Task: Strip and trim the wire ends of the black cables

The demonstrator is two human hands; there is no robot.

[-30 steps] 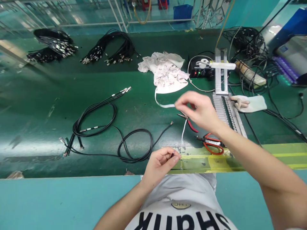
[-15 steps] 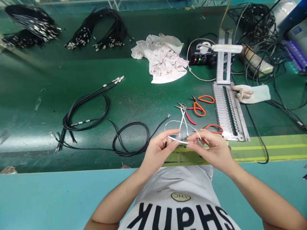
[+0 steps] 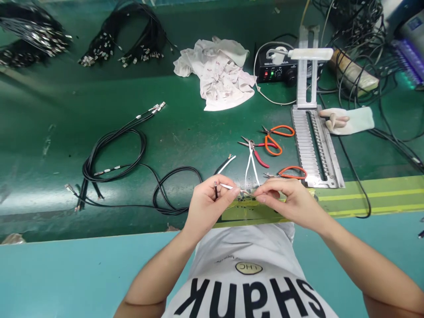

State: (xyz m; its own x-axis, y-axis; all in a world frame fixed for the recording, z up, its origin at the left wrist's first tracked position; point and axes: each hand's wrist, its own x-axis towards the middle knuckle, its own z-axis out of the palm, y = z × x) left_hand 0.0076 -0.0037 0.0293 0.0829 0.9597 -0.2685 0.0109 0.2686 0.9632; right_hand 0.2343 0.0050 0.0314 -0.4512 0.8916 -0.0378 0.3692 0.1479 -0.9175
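Observation:
Between the thumb and fingers of my left hand (image 3: 210, 201) is a thin white wire (image 3: 226, 186), its end towards my right hand. My right hand (image 3: 286, 196) pinches the tip of a thin, brownish strand (image 3: 247, 192) that comes from my left fingertips. A longer white piece (image 3: 228, 164) sticks up past my left hand, beside the bare end of a black cable (image 3: 222, 166). A short dark bit shows between my left fingers; the rest of it is hidden. Just beyond my fingertips lie white-handled pliers (image 3: 254, 170) and red-handled pliers (image 3: 263, 160).
Orange-handled snips (image 3: 274, 149) and a second orange-handled pair (image 3: 294, 169) lie before a slotted metal fixture (image 3: 303, 145). Coiled black cables (image 3: 114, 132) lie left. Farther back are a crumpled cloth (image 3: 221, 84), a black control box (image 3: 273, 73) and a white glove (image 3: 359, 120).
The white wire that bowed between both hands is now gathered at my left hand, one end pointing up. My right fingers have moved to the thin strand. The camera view has shifted slightly.

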